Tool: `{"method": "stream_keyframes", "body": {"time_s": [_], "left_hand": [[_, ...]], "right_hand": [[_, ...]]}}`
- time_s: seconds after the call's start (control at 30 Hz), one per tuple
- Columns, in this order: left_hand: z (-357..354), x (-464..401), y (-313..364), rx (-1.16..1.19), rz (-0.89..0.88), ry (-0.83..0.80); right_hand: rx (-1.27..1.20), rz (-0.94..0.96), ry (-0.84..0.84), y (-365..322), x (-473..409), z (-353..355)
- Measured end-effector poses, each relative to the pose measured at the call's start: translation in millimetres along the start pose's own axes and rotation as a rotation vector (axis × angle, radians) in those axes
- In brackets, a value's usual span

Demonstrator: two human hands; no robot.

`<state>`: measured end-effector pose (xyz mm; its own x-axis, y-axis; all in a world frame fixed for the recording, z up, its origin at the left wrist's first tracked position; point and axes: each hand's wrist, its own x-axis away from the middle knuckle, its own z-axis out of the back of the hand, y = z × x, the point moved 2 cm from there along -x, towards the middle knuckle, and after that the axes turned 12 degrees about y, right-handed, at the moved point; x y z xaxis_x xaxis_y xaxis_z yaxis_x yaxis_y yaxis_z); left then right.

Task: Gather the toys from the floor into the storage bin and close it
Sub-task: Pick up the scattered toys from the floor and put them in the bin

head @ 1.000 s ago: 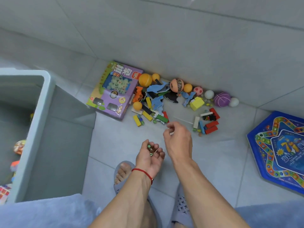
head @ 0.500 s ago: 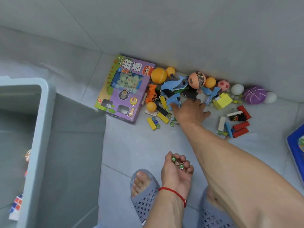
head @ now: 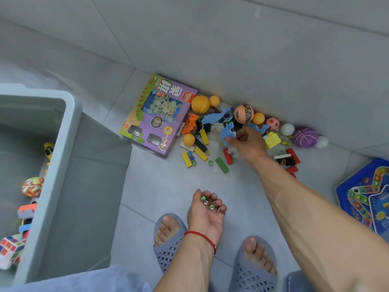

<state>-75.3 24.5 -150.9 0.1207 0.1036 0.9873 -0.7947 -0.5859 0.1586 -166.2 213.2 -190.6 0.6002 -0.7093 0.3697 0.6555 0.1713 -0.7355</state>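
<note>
Head view is showing a grey tiled floor [head: 172,186] meeting a wall, with a person standing in grey slippers [head: 168,245]. At the left, the bin [head: 48,186] is standing open, and it is already holding a puzzle cube [head: 10,247], a yellow car [head: 48,149] and some other toys. At the right edge, a blue game board [head: 366,197] is lying flat on the floor. A purple box [head: 156,116] is lying near the wall, just beside the toy pile. The pile is sitting along the wall: an orange ball [head: 200,104], a printed ball [head: 243,114], a purple ball [head: 305,137], a yellow block [head: 273,140], a green brick [head: 221,164] and loose marbles [head: 192,158].

The right hand [head: 248,144] is reaching into the pile, and its fingers are curling around a blue dolphin [head: 228,132], so its grip is grasping this toy. The left hand [head: 207,213] is hanging above the slippers with the palm up, wearing a red string at the wrist. Its fingers are cupping several glass marbles [head: 207,202], so its grip is clenched on them.
</note>
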Motion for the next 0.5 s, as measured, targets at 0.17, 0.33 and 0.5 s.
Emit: {"method": "stream_keyframes", "body": {"time_s": [0.17, 0.33, 0.5], "left_hand": [[5.0, 13.1, 10.2, -0.029, -0.06, -0.029], [9.7, 30.6, 17.6, -0.046, -0.101, -0.133], [30.8, 40.3, 28.0, -0.027, -0.127, -0.163]], "right_hand": [[-0.177, -0.018, -0.042, -19.4, 33.8, 47.4], [-0.283, -0.183, -0.449, -20.2, 105.3, 57.0], [-0.006, -0.039, -0.519, -12.5, 164.0, 43.4]]}}
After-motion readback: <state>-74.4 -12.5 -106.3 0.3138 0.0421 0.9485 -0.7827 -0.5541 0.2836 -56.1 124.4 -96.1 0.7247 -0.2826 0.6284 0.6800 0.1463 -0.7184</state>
